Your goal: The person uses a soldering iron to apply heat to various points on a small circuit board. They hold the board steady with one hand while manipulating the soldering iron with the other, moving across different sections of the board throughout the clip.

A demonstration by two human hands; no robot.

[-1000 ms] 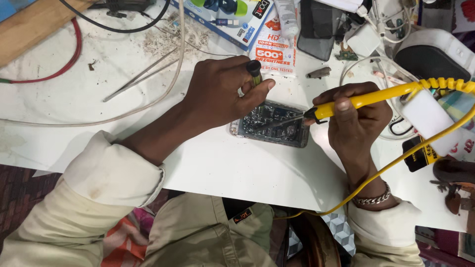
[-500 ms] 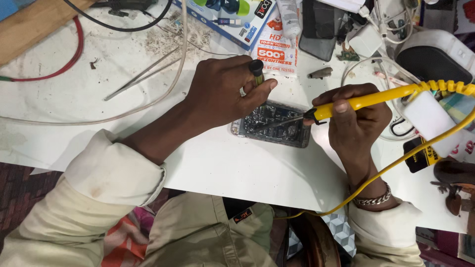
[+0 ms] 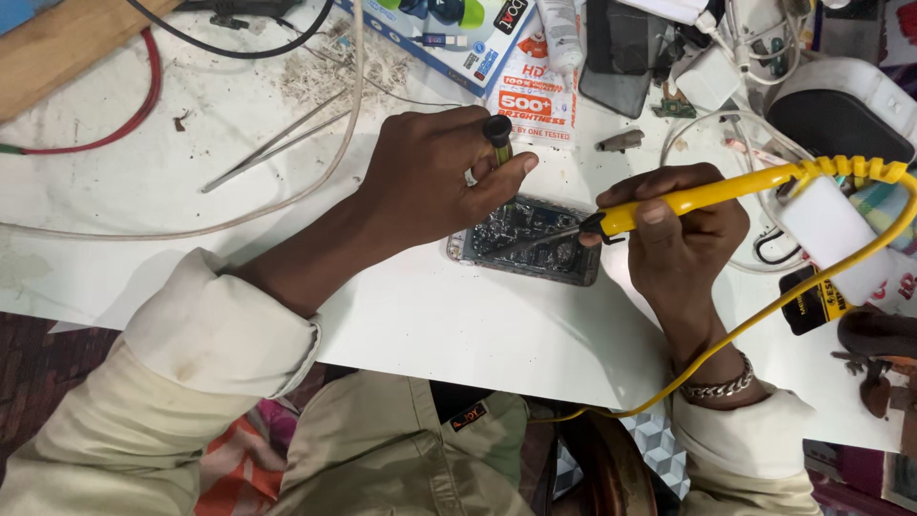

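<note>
Centrally, just right of the frame's middle: an opened phone (image 3: 527, 241) with its circuit board bared, flat on the white table (image 3: 420, 315), long side running left to right. Directly above and left of it, touching its upper left edge, the left hand (image 3: 430, 182), curled closed around a small tool with a black cap (image 3: 497, 129), pinched upright between thumb and forefinger; lower end of that tool hidden behind the fingers. To the phone's right, just beside its right edge, the right hand (image 3: 683, 239), wrapped tight around a yellow soldering iron (image 3: 707, 196), gripped pen-fashion, thin metal tip slanting down-left onto the board at about the phone's middle. From the iron's rear end, a coiled yellow cable (image 3: 860, 170) toward the right edge, then looping down and back across the lower right. On the right wrist, a metal chain bracelet (image 3: 714, 387). Both forearms in cream sleeves (image 3: 210, 334), entering from the bottom of the frame.

Elsewhere: metal tweezers (image 3: 272, 143) in the upper left, well apart from the phone; a red wire (image 3: 134, 110) and a wooden plank (image 3: 67, 48) at the far upper left; a printed box (image 3: 449, 38) along the top; a white charger block (image 3: 831, 234) at the right.
</note>
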